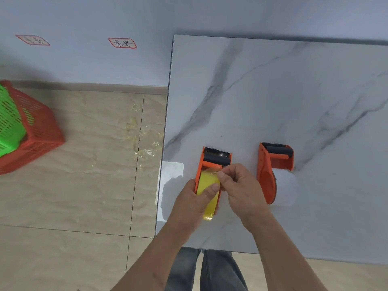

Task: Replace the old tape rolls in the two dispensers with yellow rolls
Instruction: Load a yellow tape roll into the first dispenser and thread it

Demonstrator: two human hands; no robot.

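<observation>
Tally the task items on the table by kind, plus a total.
Orange tape dispensers: 2, left, right
Yellow tape rolls: 1, sitting in the left dispenser, both hands on it, left hand, right hand
White tape rolls: 1, in the right dispenser
Total: 4

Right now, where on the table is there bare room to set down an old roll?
The marble table is bare beyond both dispensers and to the right of the white-roll dispenser. It is crowded near the front-left edge, where the left hand and right hand work on the yellow-roll dispenser.
</observation>
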